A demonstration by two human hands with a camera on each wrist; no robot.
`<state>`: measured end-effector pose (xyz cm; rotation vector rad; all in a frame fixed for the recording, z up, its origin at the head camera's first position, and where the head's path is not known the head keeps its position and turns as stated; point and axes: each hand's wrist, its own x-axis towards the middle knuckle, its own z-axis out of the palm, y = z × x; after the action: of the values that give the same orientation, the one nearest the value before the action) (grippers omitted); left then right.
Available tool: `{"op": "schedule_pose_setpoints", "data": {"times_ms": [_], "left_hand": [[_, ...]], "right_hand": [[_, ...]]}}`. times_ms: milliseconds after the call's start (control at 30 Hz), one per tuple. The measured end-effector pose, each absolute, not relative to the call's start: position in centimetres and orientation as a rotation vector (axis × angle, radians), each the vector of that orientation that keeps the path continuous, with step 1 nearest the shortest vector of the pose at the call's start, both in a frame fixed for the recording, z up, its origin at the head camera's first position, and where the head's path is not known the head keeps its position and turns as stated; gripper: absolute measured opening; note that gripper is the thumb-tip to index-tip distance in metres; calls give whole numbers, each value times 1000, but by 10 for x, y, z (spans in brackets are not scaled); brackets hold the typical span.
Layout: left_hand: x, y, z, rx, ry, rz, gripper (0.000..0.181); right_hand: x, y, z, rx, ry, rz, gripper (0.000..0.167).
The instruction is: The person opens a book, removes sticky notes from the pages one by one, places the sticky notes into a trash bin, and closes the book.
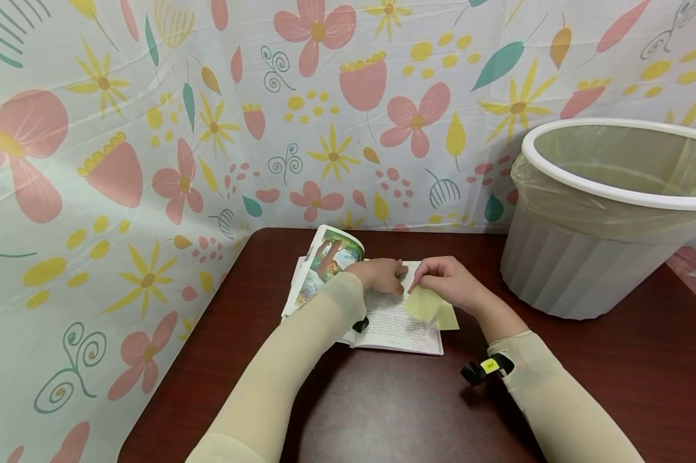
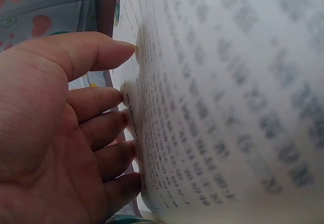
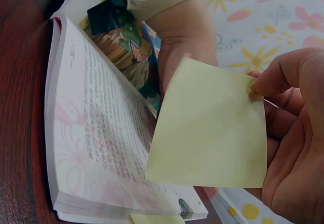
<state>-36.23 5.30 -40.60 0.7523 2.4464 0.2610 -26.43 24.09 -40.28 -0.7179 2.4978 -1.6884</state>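
A book [image 1: 391,328] lies open on the table, with a coloured picture page [image 1: 329,260] curving up at its left and printed text on the right page. My left hand [image 1: 382,275] rests across the book; in the left wrist view its fingertips [image 2: 114,98] touch the printed paper, the fingers only slightly bent. Between thumb and fingers, my right hand [image 1: 453,283] pinches a yellow sticky note [image 3: 210,127] by one corner, above the right page. A second yellow sticky note [image 1: 448,318] sticks out past the book's right edge.
A grey trash bin [image 1: 556,270] with a white rim and a plastic liner stands on the dark red table [image 1: 376,405] at the right. Behind the table hangs a flower-patterned cloth [image 1: 209,186]. Black straps [image 1: 479,370] are on the wrists.
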Motion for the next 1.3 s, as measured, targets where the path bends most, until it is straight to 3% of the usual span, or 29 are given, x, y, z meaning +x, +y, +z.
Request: {"op": "schedule_pose_setpoints", "data": {"times_ms": [800,1067,1300], "left_hand": [[-360,50,-402,804,2437,280,72],[-355,49,-400,822,2452,276,72],[-356,47,-401,829,2405,304,70]], "right_hand": [[-251,241,-369,-788,2635,-1666,14],[-244,246,-326,-892,2728,-1619,13],[-234,256,-269,-843,2949,-1489,28]]}}
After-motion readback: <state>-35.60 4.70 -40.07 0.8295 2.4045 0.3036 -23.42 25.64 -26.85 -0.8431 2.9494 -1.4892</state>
